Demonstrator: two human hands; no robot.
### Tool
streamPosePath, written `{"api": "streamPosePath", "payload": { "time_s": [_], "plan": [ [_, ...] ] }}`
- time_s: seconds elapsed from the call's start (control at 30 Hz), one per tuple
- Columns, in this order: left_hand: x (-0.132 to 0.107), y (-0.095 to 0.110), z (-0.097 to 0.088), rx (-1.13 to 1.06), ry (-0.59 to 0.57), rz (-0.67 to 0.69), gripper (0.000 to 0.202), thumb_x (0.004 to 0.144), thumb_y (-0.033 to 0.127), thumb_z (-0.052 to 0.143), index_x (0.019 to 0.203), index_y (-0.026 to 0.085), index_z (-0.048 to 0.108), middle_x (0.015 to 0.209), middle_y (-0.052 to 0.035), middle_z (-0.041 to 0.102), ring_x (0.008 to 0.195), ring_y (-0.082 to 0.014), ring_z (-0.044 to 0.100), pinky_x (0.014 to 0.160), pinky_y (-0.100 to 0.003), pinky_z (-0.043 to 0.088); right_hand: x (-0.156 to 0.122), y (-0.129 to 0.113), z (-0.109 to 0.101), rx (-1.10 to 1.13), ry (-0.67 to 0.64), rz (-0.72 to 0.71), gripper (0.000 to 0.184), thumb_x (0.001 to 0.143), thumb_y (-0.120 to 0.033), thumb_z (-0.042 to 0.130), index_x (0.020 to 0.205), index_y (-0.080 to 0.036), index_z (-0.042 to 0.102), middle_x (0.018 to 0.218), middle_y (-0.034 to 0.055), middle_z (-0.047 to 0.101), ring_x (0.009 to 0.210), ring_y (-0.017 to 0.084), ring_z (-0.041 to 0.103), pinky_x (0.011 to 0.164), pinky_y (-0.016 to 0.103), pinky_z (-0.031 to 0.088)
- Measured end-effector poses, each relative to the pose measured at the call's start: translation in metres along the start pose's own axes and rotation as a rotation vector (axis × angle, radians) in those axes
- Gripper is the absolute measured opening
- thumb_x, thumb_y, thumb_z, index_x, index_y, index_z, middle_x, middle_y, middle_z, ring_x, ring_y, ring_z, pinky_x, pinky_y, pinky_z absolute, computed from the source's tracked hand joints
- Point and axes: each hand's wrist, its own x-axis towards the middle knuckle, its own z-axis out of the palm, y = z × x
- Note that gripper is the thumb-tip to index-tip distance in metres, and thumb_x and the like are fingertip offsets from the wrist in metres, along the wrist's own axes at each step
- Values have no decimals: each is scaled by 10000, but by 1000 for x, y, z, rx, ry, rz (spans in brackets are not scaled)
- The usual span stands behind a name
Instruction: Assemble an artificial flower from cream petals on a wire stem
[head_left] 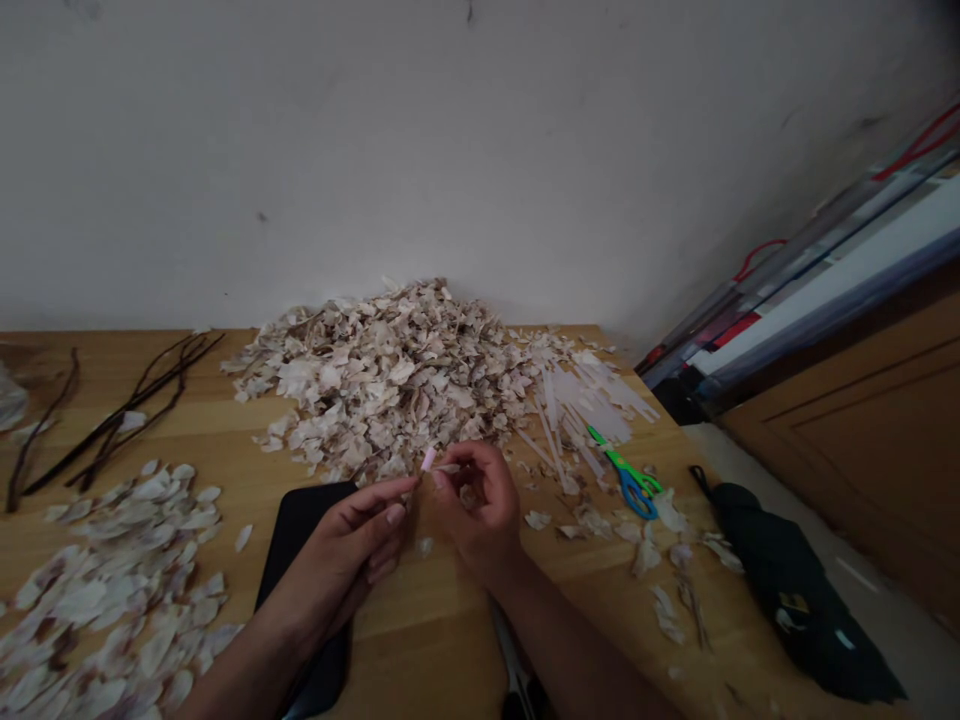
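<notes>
Over the middle of the wooden table (420,650) my two hands almost meet. My right hand (480,505) is closed in a pinch on a small dried petal (448,468). Right beside those fingertips stands a small pale pink strip (428,459); which hand bears it I cannot tell. My left hand (360,540) has its thumb and forefinger brought together, and what lies between them is too small to make out. Behind both hands rises a large heap of dry, papery petals (405,370). A black phone-like slab (300,530) lies partly under my left forearm.
Flat petals (112,590) are spread at the left, below dark twigs (120,425). Pale strips (592,400) and green-and-blue scissors (634,480) lie right of the heap. A dark folded umbrella (802,590) rests at the right edge. Dark-handled scissors (514,665) are partly under my right forearm.
</notes>
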Motion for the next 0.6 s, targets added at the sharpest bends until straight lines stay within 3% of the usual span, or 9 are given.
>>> {"api": "streamPosePath", "payload": {
  "time_s": [0.6],
  "plan": [
    [0, 3, 4, 1, 32, -6, 406, 624, 331, 1001, 981, 182, 876, 587, 55, 523, 478, -37, 349, 414, -153, 259, 0, 0, -2, 24, -24, 24, 226, 905, -195, 661, 1102, -303, 631, 935, -12, 651, 737, 115, 610, 621, 213, 515]
  ]
}}
